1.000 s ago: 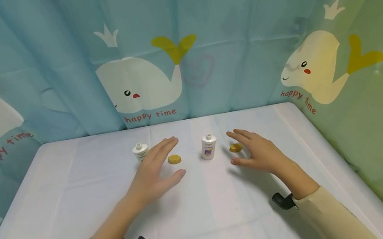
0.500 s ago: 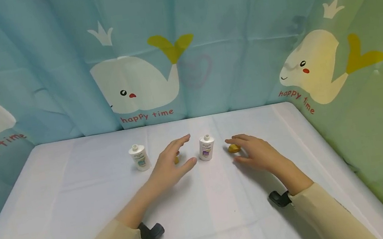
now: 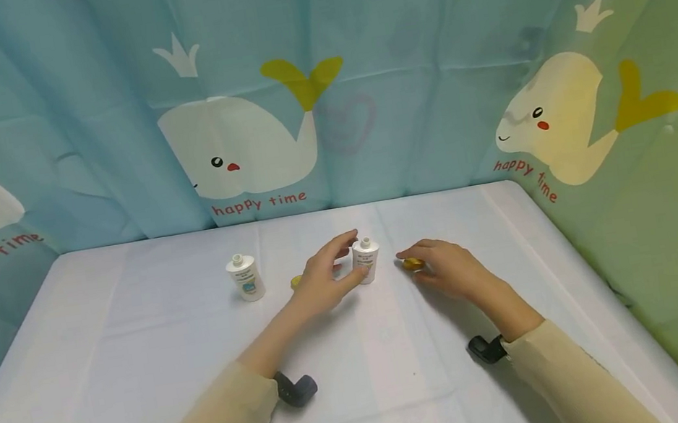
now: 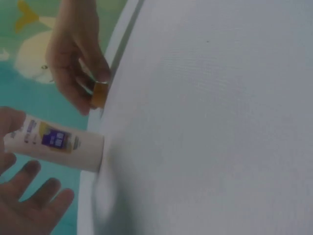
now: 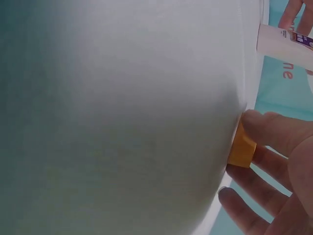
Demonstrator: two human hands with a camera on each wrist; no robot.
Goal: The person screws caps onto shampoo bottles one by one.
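A small white bottle [image 3: 366, 258] without a cap stands upright on the table, its label showing purple in the left wrist view. My left hand [image 3: 325, 277] reaches round it from the left, the thumb overlapping the bottle's front. In the left wrist view the other fingers [image 4: 41, 193] are spread apart beside the bottle. To the right, my right hand [image 3: 452, 266] has thumb and fingertips on either side of a gold cap [image 5: 242, 147], pinching it at the tabletop. A second gold cap [image 3: 295, 282] shows partly from behind the left hand.
Another uncapped white bottle [image 3: 247, 278] with a teal label mark stands farther left. The white-clothed table [image 3: 142, 387] meets a blue curtain [image 3: 412, 127] with whale prints at its far edge. Green cloth [image 3: 677, 227] hangs along the right side.
My left hand has moved right, past the left bottle and its neighbouring cap, to the middle bottle. The right hand has lowered slightly, its fingers closing in on the right gold cap.
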